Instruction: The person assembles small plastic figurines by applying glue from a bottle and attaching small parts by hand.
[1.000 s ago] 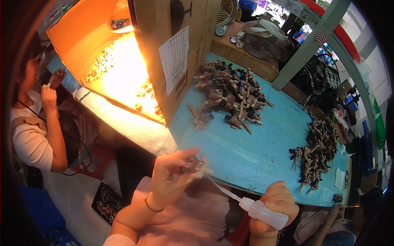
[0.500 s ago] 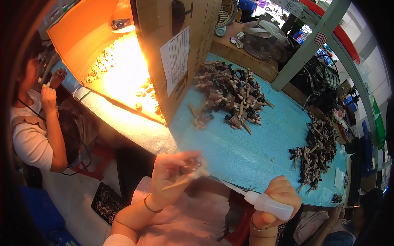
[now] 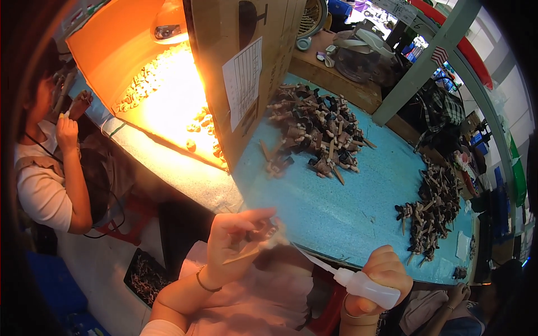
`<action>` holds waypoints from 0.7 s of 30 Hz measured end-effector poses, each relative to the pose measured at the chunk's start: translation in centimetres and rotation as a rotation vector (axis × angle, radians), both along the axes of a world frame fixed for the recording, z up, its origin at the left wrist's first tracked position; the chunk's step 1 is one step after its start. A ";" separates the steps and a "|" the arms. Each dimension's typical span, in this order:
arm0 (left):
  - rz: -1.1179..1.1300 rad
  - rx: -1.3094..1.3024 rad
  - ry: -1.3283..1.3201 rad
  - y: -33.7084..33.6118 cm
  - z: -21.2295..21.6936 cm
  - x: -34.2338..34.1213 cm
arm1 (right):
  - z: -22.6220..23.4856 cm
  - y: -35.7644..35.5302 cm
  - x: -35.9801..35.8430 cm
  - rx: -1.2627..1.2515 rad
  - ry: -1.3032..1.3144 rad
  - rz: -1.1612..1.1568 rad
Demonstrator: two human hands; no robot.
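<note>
My left hand (image 3: pixel 225 239) is closed on a small figurine (image 3: pixel 273 236), blurred and partly covered by the fingers. A flat tan stick (image 3: pixel 243 256) juts from it below my palm. My right hand (image 3: pixel 388 267) grips a white squeeze bottle (image 3: pixel 367 287) lying tilted in the fist. Its long thin nozzle (image 3: pixel 318 261) points up and left, with the tip close to the figurine; whether they touch I cannot tell. Beyond my hands, a pile of similar small figurines (image 3: pixel 319 126) with tan sticks lies on the blue tabletop (image 3: pixel 330 207).
Another figurine heap (image 3: pixel 434 204) lies at the right. A cardboard box (image 3: pixel 230 50) stands at the back left beside a bright lamp (image 3: pixel 170 25) shining on small pieces. A co-worker (image 3: pixel 47 179) sits at the left. A dark tray (image 3: pixel 148 277) is on the floor.
The view has shifted slightly. My right hand and the squeeze bottle sit a little lower; both hands keep their holds, and the nozzle still points toward the figurine.
</note>
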State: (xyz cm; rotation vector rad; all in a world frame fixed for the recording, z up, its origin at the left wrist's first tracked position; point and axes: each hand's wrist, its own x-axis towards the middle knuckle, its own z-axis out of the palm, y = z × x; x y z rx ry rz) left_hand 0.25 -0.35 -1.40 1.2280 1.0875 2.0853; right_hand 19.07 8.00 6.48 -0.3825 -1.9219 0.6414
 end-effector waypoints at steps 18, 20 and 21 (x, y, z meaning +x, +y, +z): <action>-0.084 0.058 -0.024 -0.2 0.3 -0.2 | 0.3 0.0 0.0 0.041 -0.005 -0.029; -0.083 0.057 -0.027 -0.2 0.3 -0.2 | 0.3 0.1 -0.1 0.025 0.058 0.023; -0.075 0.061 -0.020 -0.1 0.2 -0.2 | 0.3 0.2 -0.2 0.027 0.056 0.023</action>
